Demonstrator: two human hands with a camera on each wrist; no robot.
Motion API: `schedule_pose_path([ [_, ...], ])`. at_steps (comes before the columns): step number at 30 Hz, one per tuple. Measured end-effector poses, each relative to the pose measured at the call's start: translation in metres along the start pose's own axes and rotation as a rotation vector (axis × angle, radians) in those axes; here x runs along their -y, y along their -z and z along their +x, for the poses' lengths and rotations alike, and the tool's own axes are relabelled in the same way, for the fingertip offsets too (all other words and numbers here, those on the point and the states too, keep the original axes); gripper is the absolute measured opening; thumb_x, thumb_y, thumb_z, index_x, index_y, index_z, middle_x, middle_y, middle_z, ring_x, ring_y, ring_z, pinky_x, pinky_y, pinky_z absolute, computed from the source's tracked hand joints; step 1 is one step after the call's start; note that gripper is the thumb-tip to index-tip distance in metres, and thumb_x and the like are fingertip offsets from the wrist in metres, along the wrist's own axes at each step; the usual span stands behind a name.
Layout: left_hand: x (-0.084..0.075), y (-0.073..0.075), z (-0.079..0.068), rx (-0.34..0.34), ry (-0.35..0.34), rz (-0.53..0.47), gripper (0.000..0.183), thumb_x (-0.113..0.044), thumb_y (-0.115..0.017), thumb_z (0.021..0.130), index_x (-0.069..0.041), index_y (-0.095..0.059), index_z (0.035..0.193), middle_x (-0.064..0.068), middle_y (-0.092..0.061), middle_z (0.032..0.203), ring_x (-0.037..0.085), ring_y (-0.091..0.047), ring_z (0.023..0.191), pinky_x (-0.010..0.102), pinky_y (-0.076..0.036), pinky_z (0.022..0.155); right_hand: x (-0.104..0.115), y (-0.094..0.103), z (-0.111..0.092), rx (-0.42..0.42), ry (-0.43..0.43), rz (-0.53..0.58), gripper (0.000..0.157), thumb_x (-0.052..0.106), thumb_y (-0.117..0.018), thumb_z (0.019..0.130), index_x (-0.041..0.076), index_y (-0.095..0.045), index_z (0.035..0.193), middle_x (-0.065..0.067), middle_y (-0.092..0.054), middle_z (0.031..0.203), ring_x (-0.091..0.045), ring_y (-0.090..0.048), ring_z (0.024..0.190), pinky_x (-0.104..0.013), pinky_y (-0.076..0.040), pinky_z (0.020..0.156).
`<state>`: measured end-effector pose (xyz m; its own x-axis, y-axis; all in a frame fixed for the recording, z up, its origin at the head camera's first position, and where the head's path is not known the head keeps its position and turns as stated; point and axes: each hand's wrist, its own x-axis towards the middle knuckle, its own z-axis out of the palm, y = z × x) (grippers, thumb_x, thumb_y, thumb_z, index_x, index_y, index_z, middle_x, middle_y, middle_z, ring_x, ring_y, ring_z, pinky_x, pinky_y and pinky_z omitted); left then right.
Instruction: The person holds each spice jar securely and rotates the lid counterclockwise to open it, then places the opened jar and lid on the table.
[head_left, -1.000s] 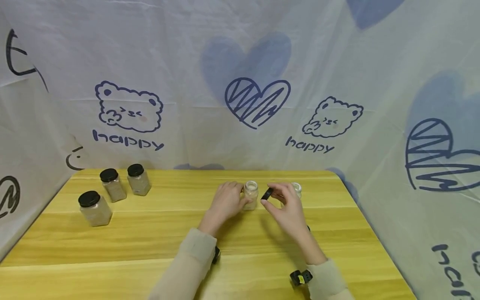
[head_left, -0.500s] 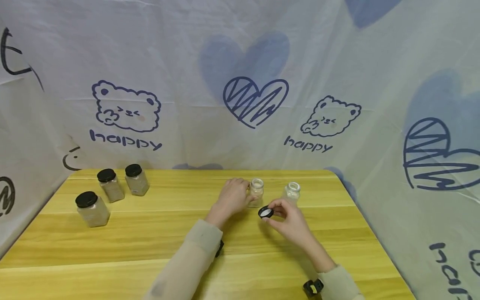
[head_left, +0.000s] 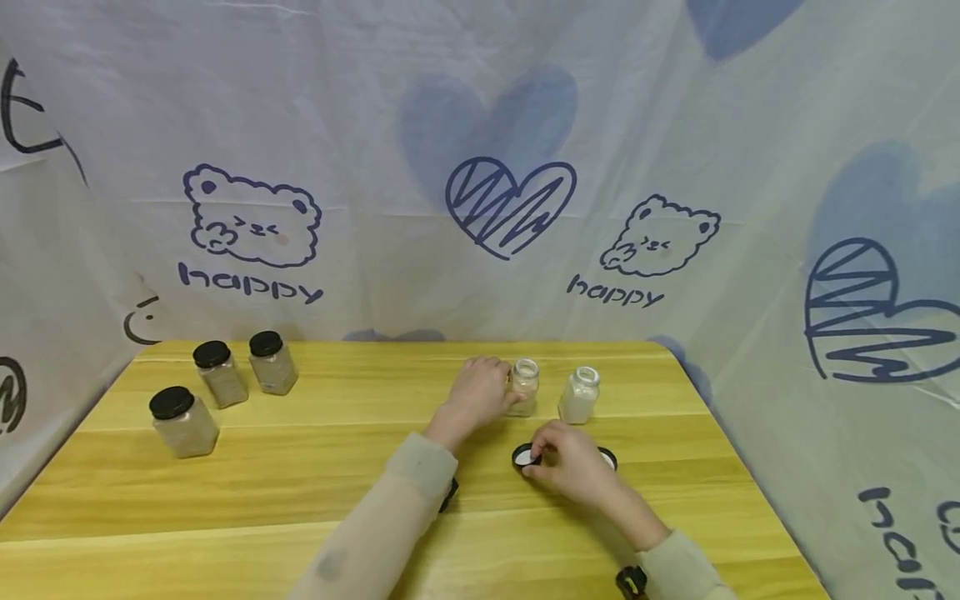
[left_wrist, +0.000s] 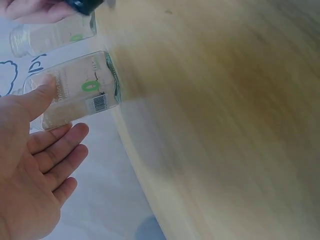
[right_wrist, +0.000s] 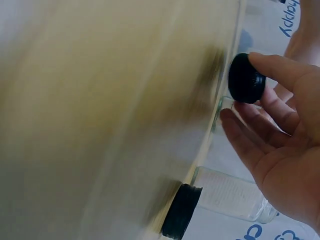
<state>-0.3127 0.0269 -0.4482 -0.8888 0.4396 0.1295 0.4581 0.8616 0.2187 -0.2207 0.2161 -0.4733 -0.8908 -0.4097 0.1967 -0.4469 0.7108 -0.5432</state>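
Though head view hides barcode (left_wrist: 100, 103), left hand (head_left: 480, 392) holds jar (head_left: 528, 382), right hand (head_left: 573, 463) pinches lid (right_wrist: 245, 80).

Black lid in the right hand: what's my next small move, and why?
I'd probably ease the black lid down flat and release it: the right hand pinches it, white inside up, at or just above the table, and a second lid already lies nearby, white inside up too.

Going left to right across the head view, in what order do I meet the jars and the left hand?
Nearest lidded jar, middle lidded jar, farthest lidded jar, left hand, left open jar, right open jar.
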Motion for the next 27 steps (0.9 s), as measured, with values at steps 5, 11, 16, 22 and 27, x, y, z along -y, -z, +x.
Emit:
schedule_pose_path([
  [5,-0.002,0.0,0.0,0.0,0.0,-0.011,0.057,-0.049,-0.066,0.1,-0.005,-0.064,0.136,0.011,-0.066,0.135,0.03,-0.057,0.131,0.046,-0.039,0.119,0.0,0.001,-0.003,0.039,0.003,-0.067,0.028,0.01,-0.092,0.078,0.014,-0.066,0.089,0.002,-0.064,0.099,-0.014,-0.062,0.092,-0.034,-0.057,0.081],
  [11,-0.003,-0.003,-0.001,-0.004,0.0,-0.035,0.056,-0.048,-0.067,0.1,-0.005,-0.065,0.136,0.011,-0.067,0.133,0.031,-0.058,0.13,0.046,-0.04,0.118,0.002,0.002,-0.004,0.06,-0.009,-0.106,0.044,0.007,-0.093,0.075,0.005,-0.067,0.11,-0.005,-0.066,0.106,-0.02,-0.064,0.097,-0.041,-0.058,0.085],
  [16,-0.005,-0.003,-0.003,-0.001,0.011,-0.022,0.058,-0.05,-0.066,0.1,-0.006,-0.064,0.138,0.011,-0.066,0.134,0.03,-0.058,0.13,0.046,-0.039,0.119,0.0,0.002,-0.004,0.077,0.015,-0.109,0.05,0.009,-0.094,0.075,0.003,-0.066,0.116,-0.007,-0.066,0.11,-0.022,-0.065,0.099,-0.043,-0.058,0.088],
  [22,-0.002,-0.002,-0.006,0.003,0.013,0.008,0.063,-0.055,-0.063,0.101,-0.005,-0.062,0.14,0.011,-0.065,0.136,0.03,-0.056,0.132,0.045,-0.037,0.12,0.002,0.002,-0.006,0.063,0.031,-0.091,0.049,0.014,-0.091,0.08,0.003,-0.066,0.12,-0.008,-0.065,0.116,-0.024,-0.066,0.105,-0.043,-0.059,0.09],
  [27,0.004,-0.001,-0.012,-0.032,-0.009,0.013,0.068,-0.059,-0.06,0.101,-0.004,-0.061,0.141,0.012,-0.063,0.139,0.032,-0.053,0.136,0.046,-0.035,0.122,0.012,0.005,-0.008,-0.015,-0.041,-0.062,0.045,0.019,-0.085,0.088,0.006,-0.065,0.127,-0.007,-0.064,0.126,-0.027,-0.066,0.114,-0.048,-0.057,0.095],
])
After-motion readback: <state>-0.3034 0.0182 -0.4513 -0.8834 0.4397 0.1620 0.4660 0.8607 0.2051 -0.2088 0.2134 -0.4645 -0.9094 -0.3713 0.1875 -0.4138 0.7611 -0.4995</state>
